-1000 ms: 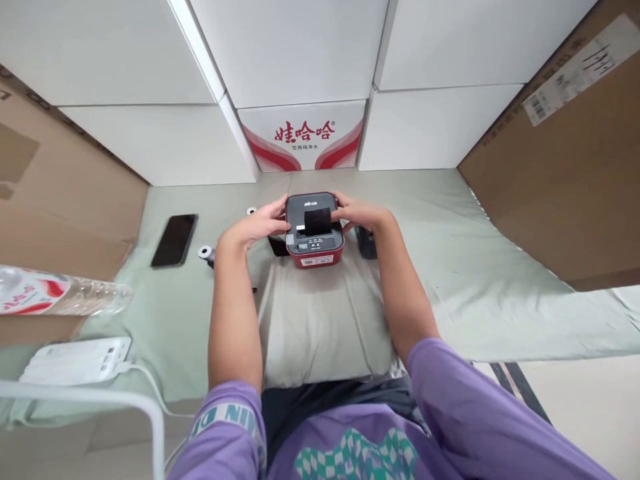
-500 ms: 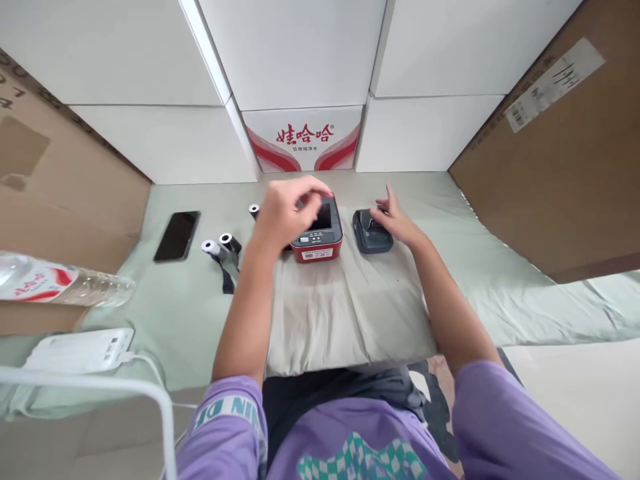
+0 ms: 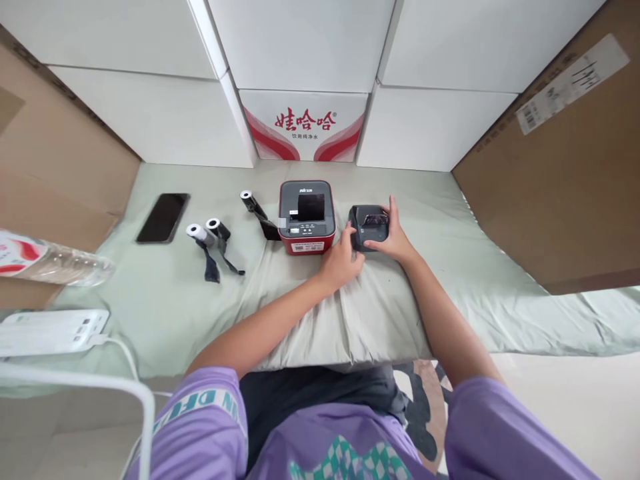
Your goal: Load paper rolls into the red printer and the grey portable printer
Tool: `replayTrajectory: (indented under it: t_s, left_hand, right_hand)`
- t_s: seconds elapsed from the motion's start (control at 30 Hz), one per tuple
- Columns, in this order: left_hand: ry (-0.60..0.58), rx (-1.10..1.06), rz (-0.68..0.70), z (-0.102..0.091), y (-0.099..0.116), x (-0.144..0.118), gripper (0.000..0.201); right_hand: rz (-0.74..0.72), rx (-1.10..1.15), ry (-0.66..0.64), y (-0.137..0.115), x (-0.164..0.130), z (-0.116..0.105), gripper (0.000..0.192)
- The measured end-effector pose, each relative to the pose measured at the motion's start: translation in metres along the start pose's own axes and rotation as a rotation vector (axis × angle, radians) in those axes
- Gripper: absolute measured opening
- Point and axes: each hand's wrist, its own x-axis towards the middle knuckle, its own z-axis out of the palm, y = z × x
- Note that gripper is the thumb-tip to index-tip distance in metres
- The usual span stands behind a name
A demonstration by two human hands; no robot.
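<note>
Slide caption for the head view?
Both hands, left and right, hold a small black device beside a red printer.

The white carton [image 3: 304,125] at the back carries red characters 娃哈哈 with 饮用纯净水 beneath. The purple sleeve [image 3: 200,408] shows partial letters "DF…IN". The brown box's shipping label [image 3: 570,83] is unreadable.

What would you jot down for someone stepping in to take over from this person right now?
Left hand: fingers at the left side of the small dark grey plastic device, touching it.
Right hand: cupped around the device's right side.
The device sits on the pale green cloth, just right of the red-and-grey boxy label printer, which no hand touches.
Three black ribbon rolls with white cores and a black phone lie to the left.
Whether the device is lifted or open cannot be told.
</note>
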Motion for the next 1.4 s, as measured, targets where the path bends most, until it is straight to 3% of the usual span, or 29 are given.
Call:
replayTrajectory:
  t_s: [0.13,0.37,0.6,0.77,0.9,1.03,1.13,1.4]
  left_hand:
    - [-0.070,0.166,-0.059,0.000,0.002,0.003,0.059]
    - [-0.152,0.242,-0.058,-0.003,0.002,0.007,0.076]
    - [-0.262,0.354,-0.030,-0.015,0.008,0.013,0.041]
    - [-0.274,0.469,-0.024,-0.011,0.013,0.011,0.039]
    - [-0.245,0.479,-0.010,-0.007,0.010,0.005,0.040]
    - [-0.200,0.429,0.009,-0.006,0.005,0.003,0.035]
    - [-0.194,0.405,0.014,-0.006,0.003,0.003,0.032]
    - [-0.182,0.397,0.032,-0.006,0.000,0.004,0.029]
  right_hand:
    - [0.022,0.093,0.014,0.005,0.002,-0.005,0.150]
    - [0.070,0.149,0.007,-0.004,-0.001,-0.002,0.148]
    - [0.125,0.093,0.003,-0.010,0.002,-0.002,0.150]
    - [0.110,-0.004,0.048,-0.011,0.003,0.004,0.148]
    - [0.075,-0.082,0.071,-0.018,-0.003,0.008,0.126]
    - [0.010,-0.090,0.110,-0.026,-0.008,0.005,0.079]
    - [0.001,-0.118,0.223,-0.032,-0.009,0.001,0.050]
    - [0.062,-0.276,0.423,-0.039,-0.014,0.001,0.038]
